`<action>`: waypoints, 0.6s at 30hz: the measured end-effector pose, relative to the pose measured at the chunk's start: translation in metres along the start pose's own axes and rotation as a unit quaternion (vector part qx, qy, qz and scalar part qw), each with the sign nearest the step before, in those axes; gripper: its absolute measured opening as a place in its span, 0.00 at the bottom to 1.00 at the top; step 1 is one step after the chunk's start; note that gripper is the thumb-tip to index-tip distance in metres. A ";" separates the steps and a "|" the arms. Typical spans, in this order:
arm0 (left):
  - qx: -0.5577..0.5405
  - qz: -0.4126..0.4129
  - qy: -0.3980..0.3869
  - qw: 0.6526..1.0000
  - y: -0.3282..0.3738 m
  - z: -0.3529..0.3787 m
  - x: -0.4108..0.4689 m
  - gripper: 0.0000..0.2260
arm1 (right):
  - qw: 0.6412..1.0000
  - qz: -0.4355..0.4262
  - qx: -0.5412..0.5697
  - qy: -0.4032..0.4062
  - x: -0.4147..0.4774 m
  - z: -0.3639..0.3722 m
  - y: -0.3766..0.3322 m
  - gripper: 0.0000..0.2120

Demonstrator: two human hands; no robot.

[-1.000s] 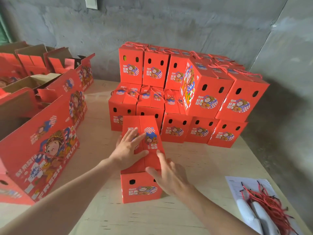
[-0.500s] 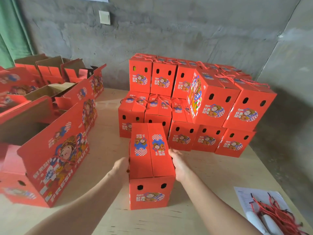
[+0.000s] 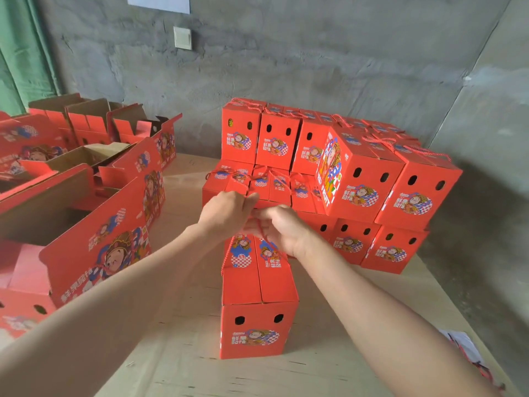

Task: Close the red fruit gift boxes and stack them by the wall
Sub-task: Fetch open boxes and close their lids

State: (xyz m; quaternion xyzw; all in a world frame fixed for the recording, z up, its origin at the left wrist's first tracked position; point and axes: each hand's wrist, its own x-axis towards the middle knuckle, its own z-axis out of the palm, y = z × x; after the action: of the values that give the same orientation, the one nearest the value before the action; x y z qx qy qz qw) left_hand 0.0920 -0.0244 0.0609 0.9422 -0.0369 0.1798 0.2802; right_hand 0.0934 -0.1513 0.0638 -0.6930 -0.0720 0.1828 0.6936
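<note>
Lifted left hand (image 3: pixel 229 213) and right hand (image 3: pixel 279 229) off the flanks of the closed red cardboard gift box (image 3: pixel 257 299), standing just before the wall-side stack of red boxes (image 3: pixel 360 179); now pinching its thin red cord (image 3: pixel 226 253) in curled fingers.

The left grip (image 3: pixel 226 213) and right grip (image 3: pixel 283 232) cover the far end of the box (image 3: pixel 257 285) and most of its cord (image 3: pixel 225 256). The right edge cuts the paper (image 3: pixel 461 345); the left edge cuts the open box (image 3: pixel 100 247).
</note>
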 end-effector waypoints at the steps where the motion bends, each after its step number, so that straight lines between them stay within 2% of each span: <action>1: 0.010 0.002 0.000 1.000 -0.003 -0.002 -0.004 0.24 | 0.999 0.028 0.002 -0.021 -0.002 0.001 0.000 0.12; 4: -0.003 0.006 0.015 1.000 -0.018 0.004 -0.017 0.20 | 0.996 0.089 0.019 0.016 0.000 0.003 -0.009 0.10; 6: -0.072 -0.061 0.017 0.995 -0.032 0.017 -0.030 0.18 | 0.992 0.098 0.019 0.075 0.005 0.005 -0.020 0.08; 8: -0.089 -0.112 -0.055 0.988 -0.047 0.038 -0.049 0.13 | 0.991 0.088 -0.003 0.101 0.011 0.007 -0.032 0.09; 10: -0.087 -0.092 -0.145 0.981 -0.058 0.058 -0.071 0.19 | 0.991 0.074 -0.030 0.109 0.012 0.012 -0.041 0.10; 11: -0.099 -0.083 -0.155 0.979 -0.061 0.063 -0.079 0.24 | 0.990 0.067 -0.040 0.115 0.013 0.014 -0.046 0.09; 13: -0.137 -0.077 -0.137 0.978 -0.065 0.064 -0.082 0.28 | 0.989 0.040 -0.049 0.133 0.016 0.016 -0.054 0.09; 18: -0.147 -0.052 -0.093 0.983 -0.068 0.055 -0.069 0.27 | 0.985 -0.061 -0.094 0.135 0.023 0.015 -0.062 0.09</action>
State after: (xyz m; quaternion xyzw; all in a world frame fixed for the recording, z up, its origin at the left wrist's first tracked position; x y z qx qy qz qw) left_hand 0.0563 0.0006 -0.0416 0.9038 -0.0395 0.0691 0.4204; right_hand 0.1187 -0.1272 0.1221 -0.7677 -0.0372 0.0374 0.6386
